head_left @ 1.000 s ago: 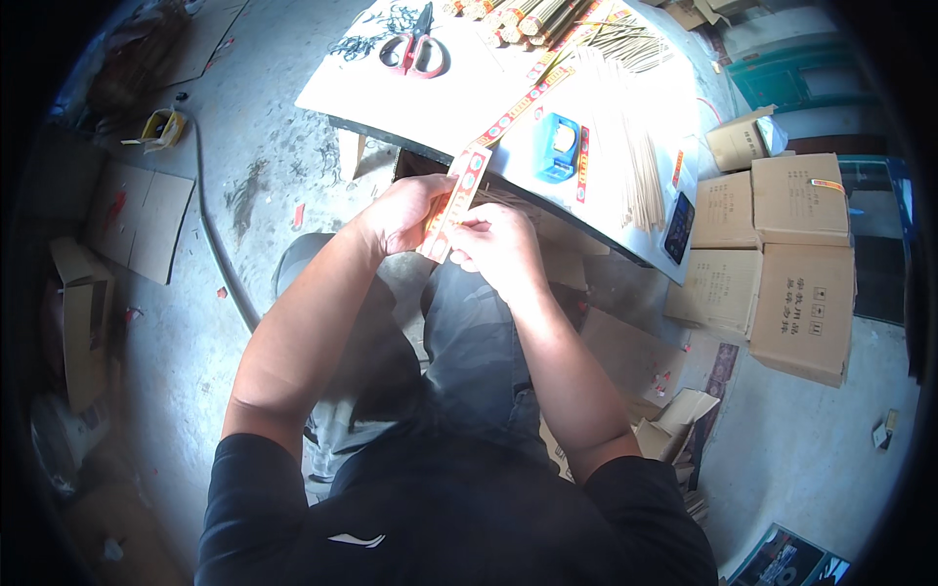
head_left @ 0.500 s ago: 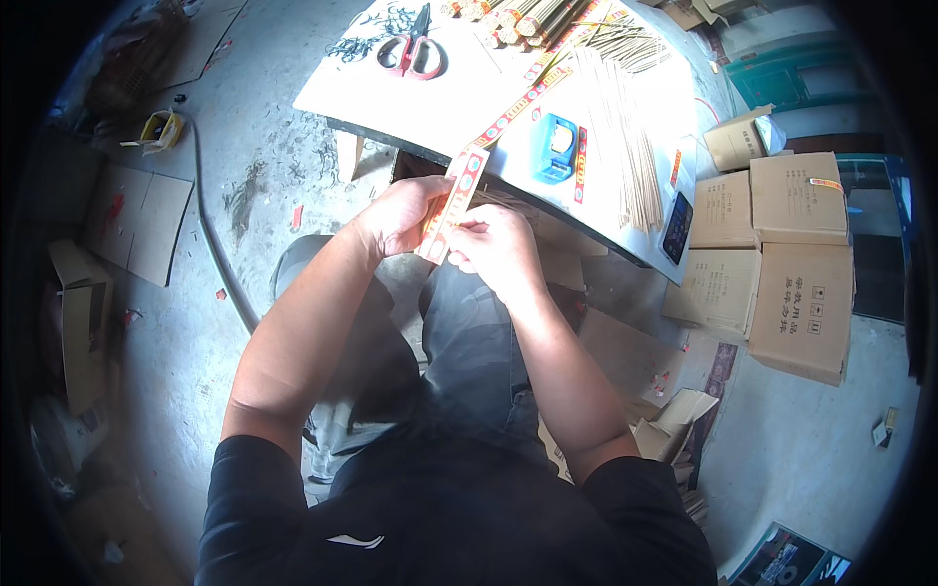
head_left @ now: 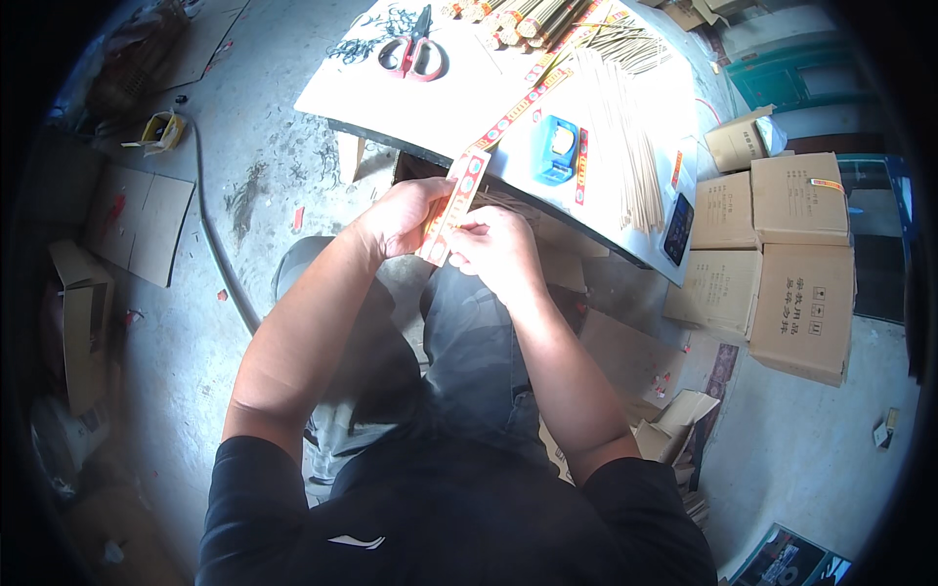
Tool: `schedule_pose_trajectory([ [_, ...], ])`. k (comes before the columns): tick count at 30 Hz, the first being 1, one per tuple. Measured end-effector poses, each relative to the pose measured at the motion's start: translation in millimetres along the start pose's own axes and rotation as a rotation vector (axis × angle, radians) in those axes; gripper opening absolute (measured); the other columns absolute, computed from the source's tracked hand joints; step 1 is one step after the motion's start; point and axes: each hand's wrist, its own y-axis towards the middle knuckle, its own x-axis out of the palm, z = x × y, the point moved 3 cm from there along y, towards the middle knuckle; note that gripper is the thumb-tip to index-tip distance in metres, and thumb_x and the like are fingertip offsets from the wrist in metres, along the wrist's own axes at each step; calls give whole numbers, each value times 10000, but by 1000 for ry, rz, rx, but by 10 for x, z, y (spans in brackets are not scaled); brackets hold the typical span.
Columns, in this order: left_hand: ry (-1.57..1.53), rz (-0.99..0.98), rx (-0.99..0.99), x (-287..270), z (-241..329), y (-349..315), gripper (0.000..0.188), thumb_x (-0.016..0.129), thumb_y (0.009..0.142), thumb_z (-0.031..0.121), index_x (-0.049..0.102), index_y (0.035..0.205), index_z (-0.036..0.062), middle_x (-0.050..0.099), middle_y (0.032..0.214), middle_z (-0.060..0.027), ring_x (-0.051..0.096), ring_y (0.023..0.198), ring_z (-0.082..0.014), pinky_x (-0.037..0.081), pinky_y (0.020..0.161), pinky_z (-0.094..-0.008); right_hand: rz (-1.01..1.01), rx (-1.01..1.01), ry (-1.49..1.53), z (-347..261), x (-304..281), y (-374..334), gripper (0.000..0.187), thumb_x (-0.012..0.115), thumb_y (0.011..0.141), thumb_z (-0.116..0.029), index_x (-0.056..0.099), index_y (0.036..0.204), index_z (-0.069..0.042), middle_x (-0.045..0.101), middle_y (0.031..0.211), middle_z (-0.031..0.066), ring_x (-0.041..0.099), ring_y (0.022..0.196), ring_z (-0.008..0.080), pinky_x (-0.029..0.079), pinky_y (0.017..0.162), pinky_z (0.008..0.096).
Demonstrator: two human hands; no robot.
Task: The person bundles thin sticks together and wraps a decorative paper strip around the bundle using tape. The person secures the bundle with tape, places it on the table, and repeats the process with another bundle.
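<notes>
A red and yellow printed paper strip (head_left: pixel 470 176) slants between my hands, just off the table's near edge. My left hand (head_left: pixel 399 217) is closed around its left side, thumb toward the top. At the lower right side of the strip, my right hand (head_left: pixel 502 244) pinches with thumb and fingers close together. Whatever lies under the strip is hidden. On the white table (head_left: pixel 391 105) beyond, a blue tape dispenser (head_left: pixel 557 168) stands beside another printed strip (head_left: pixel 581 166). Loose thin sticks (head_left: pixel 630 146) lie to its right.
Red-handled scissors (head_left: pixel 399 61) and dark ties (head_left: pixel 354 49) lie at the table's far left. Bundled sticks (head_left: pixel 532 21) are at the back; a phone (head_left: pixel 678 229) rests at the right corner. Cardboard boxes (head_left: pixel 803 303) are stacked right. A hose (head_left: pixel 207 210) crosses the floor at left.
</notes>
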Motion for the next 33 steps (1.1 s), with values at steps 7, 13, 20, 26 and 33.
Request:
schedule_pose_trajectory([
  [7, -25, -33, 17, -17, -19, 28, 371, 493, 1118, 262, 616, 1321, -24, 726, 1222, -169, 735, 1039, -253, 600, 933, -411, 23, -37, 56, 77, -18, 32, 263, 808, 913, -124, 739, 1016, 108, 783, 810, 148, 755, 673, 134, 584, 564, 261],
  [13, -31, 1, 6, 1, -8, 8, 379, 495, 1123, 272, 615, 1327, -24, 729, 1226, -169, 735, 1048, -258, 597, 932, -415, 19, -25, 71, 95, -18, 53, 251, 809, 909, -112, 739, 1011, 106, 770, 788, 131, 733, 653, 117, 572, 550, 259],
  [20, -20, -16, -25, 23, 8, -11, 387, 494, 1127, 288, 615, 1330, -18, 731, 1228, -172, 736, 1057, -265, 593, 944, -427, 3, -8, 91, 110, -29, 61, 221, 797, 908, -103, 746, 988, 96, 764, 782, 120, 719, 648, 105, 558, 540, 256],
  [26, -23, -10, -19, 48, 9, -15, 385, 493, 1127, 288, 615, 1326, -17, 730, 1225, -172, 736, 1057, -270, 592, 947, -431, 1, -8, 86, 88, -32, 47, 208, 788, 909, -109, 757, 966, 89, 761, 768, 110, 708, 642, 97, 545, 534, 248],
  [33, -13, -51, -19, -27, -17, 37, 385, 470, 1132, 284, 610, 1325, -18, 727, 1224, -179, 732, 1064, -272, 597, 936, -437, 4, -8, 51, 66, -20, 48, 218, 790, 908, -123, 754, 981, 79, 768, 783, 102, 722, 655, 101, 566, 558, 254],
])
